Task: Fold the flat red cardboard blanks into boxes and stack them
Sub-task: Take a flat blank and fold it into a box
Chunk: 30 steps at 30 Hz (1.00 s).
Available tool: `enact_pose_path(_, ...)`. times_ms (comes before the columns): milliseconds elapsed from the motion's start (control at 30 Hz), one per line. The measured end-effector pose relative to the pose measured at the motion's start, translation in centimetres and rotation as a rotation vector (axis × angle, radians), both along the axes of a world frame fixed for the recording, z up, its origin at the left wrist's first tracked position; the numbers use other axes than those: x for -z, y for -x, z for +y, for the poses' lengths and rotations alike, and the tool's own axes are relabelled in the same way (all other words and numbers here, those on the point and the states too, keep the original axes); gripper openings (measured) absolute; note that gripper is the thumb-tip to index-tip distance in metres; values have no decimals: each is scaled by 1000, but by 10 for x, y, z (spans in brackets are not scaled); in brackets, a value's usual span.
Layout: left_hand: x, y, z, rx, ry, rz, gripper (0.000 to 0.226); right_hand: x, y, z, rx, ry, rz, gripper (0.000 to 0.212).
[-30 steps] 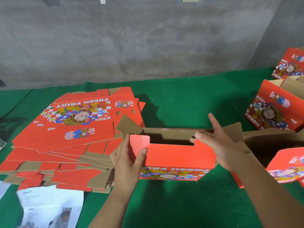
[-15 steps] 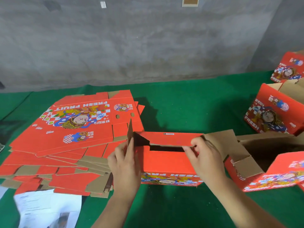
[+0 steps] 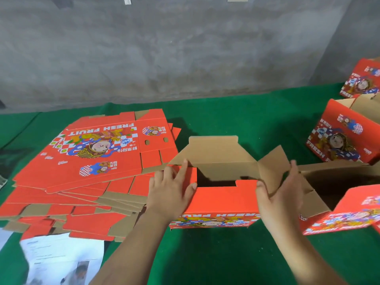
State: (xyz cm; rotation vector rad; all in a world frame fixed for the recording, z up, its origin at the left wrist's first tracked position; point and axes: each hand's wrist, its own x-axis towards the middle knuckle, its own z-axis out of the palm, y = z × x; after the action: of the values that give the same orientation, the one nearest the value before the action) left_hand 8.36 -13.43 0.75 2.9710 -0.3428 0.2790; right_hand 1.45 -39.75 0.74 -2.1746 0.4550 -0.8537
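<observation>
A half-folded red box (image 3: pixel 222 200) stands on the green cloth in front of me, its top open. Its far brown flap (image 3: pixel 213 153) stands up and its right brown flap (image 3: pixel 273 167) leans outward. My left hand (image 3: pixel 170 190) lies with straight fingers on the box's folded-down left flap. My right hand (image 3: pixel 281 194) holds the right flap, thumb at the box's right corner and fingers behind the flap. A pile of flat red blanks (image 3: pixel 92 161) lies to the left.
Folded red boxes (image 3: pixel 345 138) stand at the right, with an open one (image 3: pixel 337 202) just right of my right hand. A printed paper sheet (image 3: pixel 59 260) lies at the lower left. A grey wall (image 3: pixel 185 48) rises behind the green table (image 3: pixel 236 120).
The far flap, folded down over the opening half a second ago, now stands up. My left hand has gone flat onto the left flap and my right hand has shifted to the right flap.
</observation>
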Motion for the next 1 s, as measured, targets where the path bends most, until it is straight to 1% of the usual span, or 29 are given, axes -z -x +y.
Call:
enact_pose_path(33,-2,-4,-3,-12,20,14,74,9,6,2,-138,-53,71,81)
enact_pose_path(67,-5,-9,-5,-25,54,26,74,18,12,4,-267,-29,128,80)
enact_pose_path(100,-5,-14,-7,-38,81,22,73,28,18,4,-353,40,162,74)
enact_pose_path(133,-6,-18,-9,-50,111,23,73,37,22,3,-392,110,175,65)
enact_pose_path(167,-6,-20,-10,-65,189,33,73,43,23,0,-398,136,176,58)
enact_pose_path(200,-5,-20,-10,-72,327,45,74,42,22,-3,-390,124,169,52)
enact_pose_path(267,-5,-20,-7,-104,695,90,82,31,15,-5,-333,68,172,39)
enact_pose_path(300,-4,-20,-4,-123,819,113,87,23,8,-4,-292,11,183,41)
enact_pose_path(333,-4,-20,-1,-139,886,143,84,14,0,-3,-253,-99,187,51)
enact_pose_path(367,-2,-21,0,-130,914,163,74,4,-10,-2,-218,-237,198,60)
enact_pose_path(400,-1,-18,1,-97,908,189,65,-2,-19,-3,-203,-362,228,66)
enact_pose_path(433,0,-17,2,-58,863,229,66,-7,-25,-3,-221,-443,303,72)
enact_pose_path(467,-1,-17,2,-43,805,272,81,-10,-29,-1,-284,-406,412,82)
enact_pose_path(500,-1,-18,1,-54,756,312,98,-10,-30,0,-351,-250,539,93)
enact_pose_path(533,-3,-19,-1,-90,691,320,106,-8,-32,2,-373,-79,634,100)
enact_pose_path(567,-4,-18,-6,-133,605,306,102,-6,-34,6,-350,68,677,102)
enact_pose_path(600,-3,-18,-11,-164,510,279,94,-5,-36,11,-288,159,691,100)
enact_pose_path(633,-3,-16,-14,-184,433,243,87,-6,-38,16,-216,212,697,97)
enact_pose_path(667,-2,-15,-14,-175,421,214,83,-6,-40,19,-174,244,694,95)
enact_pose_path(700,-1,-15,-13,-158,493,200,81,-3,-42,19,-169,246,689,93)
enact_pose_path(733,0,-17,-10,-160,667,209,81,-2,-42,16,-200,206,677,90)
enact_pose_path(767,-4,-19,-5,-203,916,257,83,-1,-41,13,-241,116,639,86)
enact_pose_path(800,-9,-20,0,-299,1197,335,82,-2,-40,9,-270,-17,572,79)
enact_pose_path(833,-12,-21,4,-414,1434,479,76,-3,-38,4,-285,-151,498,73)
enact_pose_path(867,-17,-19,7,-495,1572,689,73,-7,-36,1,-282,-221,424,67)
enact_pose_path(900,-19,-13,6,-526,1576,857,76,-13,-33,-3,-255,-221,364,64)
enact_pose_path(933,-21,-6,3,-520,1553,937,79,-19,-30,-6,-222,-210,303,65)
enact_pose_path(967,-19,1,-2,-496,1522,903,71,-25,-27,-9,-182,-228,242,69)
enact_pose_path(1000,-16,6,-9,-479,1499,786,57,-30,-23,-12,-138,-287,184,75)
